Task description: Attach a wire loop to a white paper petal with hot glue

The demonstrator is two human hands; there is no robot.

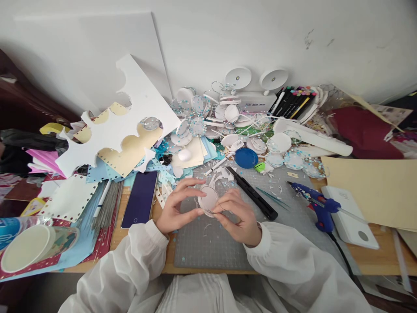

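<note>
Between my hands, above the grey cutting mat [211, 248], is a small white foam disc [208, 198]. My left hand [180, 202] grips the disc's left edge between thumb and fingers. My right hand [237, 213] pinches at its lower right edge, where a thin strip or wire seems to run; its exact kind is too small to tell. A black utility knife [252, 193] lies just right of my right hand, with tweezers [273, 198] beside it. White foam scraps [224, 174] are scattered behind the disc.
A blue glue gun [314, 202] with its cord rests at the right, by a white box [350, 217]. A phone [140, 200] lies left. Cut foam board [130, 126], many decorated discs [195, 113] and a blue lid [246, 158] crowd the back. A paper cup [29, 248] lies front left.
</note>
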